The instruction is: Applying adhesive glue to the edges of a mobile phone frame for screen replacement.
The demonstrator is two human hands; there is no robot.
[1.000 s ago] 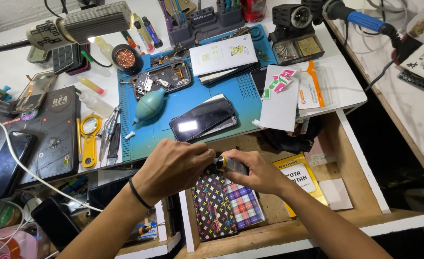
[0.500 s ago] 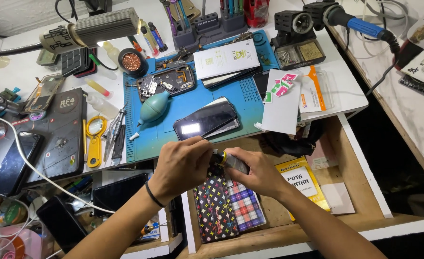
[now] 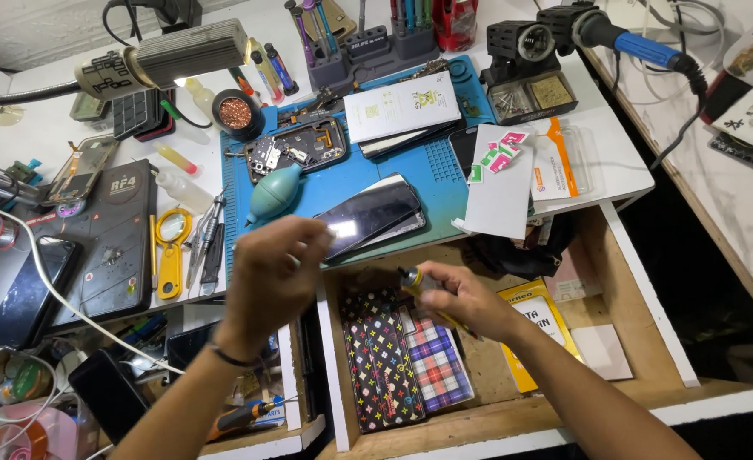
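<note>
My right hand [image 3: 466, 300] is shut on a small dark tube with a yellow tip [image 3: 410, 278], held over an open wooden drawer [image 3: 644, 311]. My left hand [image 3: 272, 277] hovers to its left at the bench's front edge. Its fingers are pinched together, and I cannot see whether anything is between them. Just beyond both hands a dark phone [image 3: 368, 217] lies screen up on a blue work mat [image 3: 449, 166]. Below the right hand, a dark patterned phone case [image 3: 380, 362] and a plaid one [image 3: 438, 362] lie side by side in the drawer.
A teal air blower [image 3: 272, 192], an opened phone body [image 3: 295, 145] and white packets [image 3: 500, 183] sit on the mat. A tool rack [image 3: 368, 47] and soldering iron [image 3: 636, 44] stand behind. A dark pad [image 3: 108, 243] and yellow tool [image 3: 170, 251] lie left. A yellow packet [image 3: 540, 317] lies in the drawer.
The two hands were joined on the small tube over the drawer. My left hand has now drawn away to the left and up, while the right keeps the tube.
</note>
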